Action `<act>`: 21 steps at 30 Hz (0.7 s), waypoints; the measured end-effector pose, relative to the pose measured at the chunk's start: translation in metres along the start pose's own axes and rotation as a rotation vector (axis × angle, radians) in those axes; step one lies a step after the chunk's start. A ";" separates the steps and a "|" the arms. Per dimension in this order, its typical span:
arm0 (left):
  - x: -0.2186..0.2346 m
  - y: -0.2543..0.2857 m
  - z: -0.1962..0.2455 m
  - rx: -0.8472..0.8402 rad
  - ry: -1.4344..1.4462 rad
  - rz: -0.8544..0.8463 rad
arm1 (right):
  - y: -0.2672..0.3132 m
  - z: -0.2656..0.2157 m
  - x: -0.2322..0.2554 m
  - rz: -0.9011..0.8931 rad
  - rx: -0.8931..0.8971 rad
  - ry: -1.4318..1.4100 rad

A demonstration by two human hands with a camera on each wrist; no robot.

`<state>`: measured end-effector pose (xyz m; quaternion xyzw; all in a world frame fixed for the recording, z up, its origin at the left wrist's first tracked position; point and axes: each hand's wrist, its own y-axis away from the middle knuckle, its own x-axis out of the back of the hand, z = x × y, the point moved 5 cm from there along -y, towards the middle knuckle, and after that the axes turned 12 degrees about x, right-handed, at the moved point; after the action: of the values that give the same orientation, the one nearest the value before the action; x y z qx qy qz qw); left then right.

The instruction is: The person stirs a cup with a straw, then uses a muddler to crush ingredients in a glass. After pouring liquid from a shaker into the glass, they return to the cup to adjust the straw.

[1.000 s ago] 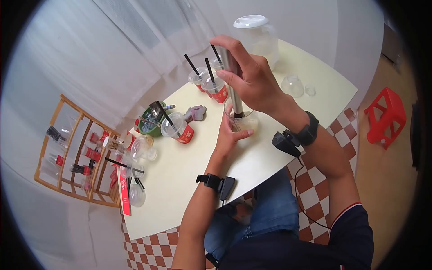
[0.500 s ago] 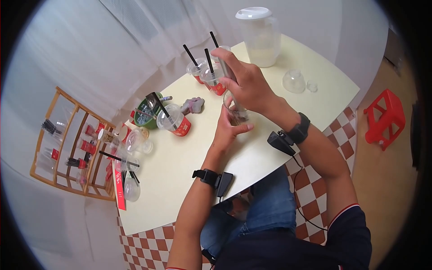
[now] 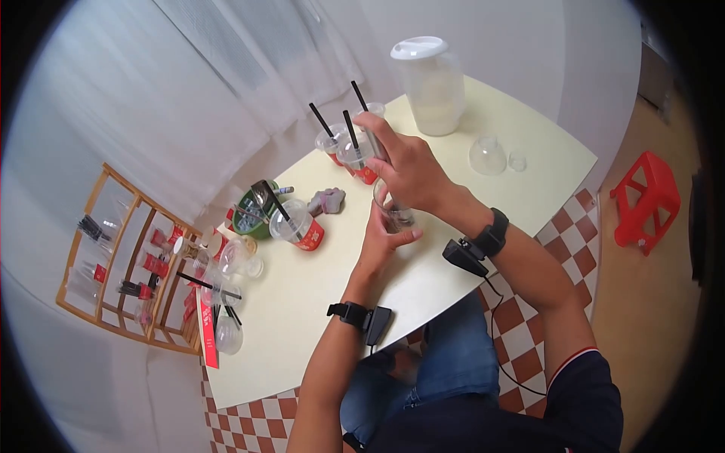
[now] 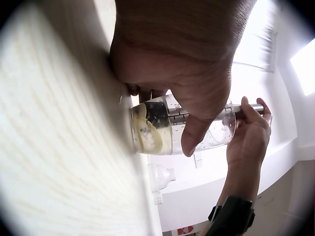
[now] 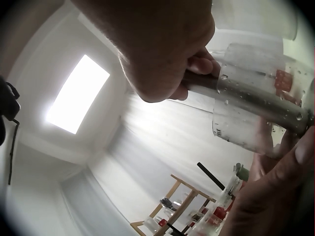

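My left hand grips a clear measuring cup low on the table, the thumb laid across its marked side. Yellow lemon slices lie in the bottom of the cup. My right hand holds a metal muddler by its upper end, fingers curled round the shaft and one over the top. The muddler's black head is down among the slices. Droplets cling to the cup's inner wall. In the head view my hands cover much of the cup and the shaft.
Red-banded cups with black straws stand beyond and left of my hands, near a grey cloth and a green bowl. A lidded pitcher and a clear dome stand behind. A wooden rack is at far left.
My right hand has lowered, driving the muddler deeper into the cup; its black head showed near the cup's mouth before. My left hand keeps its hold on the cup. The head view has shifted slightly.
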<state>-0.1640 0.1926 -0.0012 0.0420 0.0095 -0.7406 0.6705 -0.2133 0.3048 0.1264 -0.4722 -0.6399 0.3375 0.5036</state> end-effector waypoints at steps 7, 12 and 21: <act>-0.004 0.002 0.004 -0.086 0.002 -0.002 | -0.020 -0.026 0.036 0.077 0.014 -0.054; -0.007 0.004 0.010 -0.116 -0.041 0.009 | -0.023 -0.033 0.036 0.040 0.034 -0.036; -0.003 0.000 0.003 -0.055 0.033 -0.033 | 0.001 -0.003 0.002 0.016 0.056 0.008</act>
<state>-0.1640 0.1956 0.0015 0.0356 0.0416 -0.7503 0.6588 -0.2099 0.3069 0.1269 -0.4645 -0.6242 0.3575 0.5165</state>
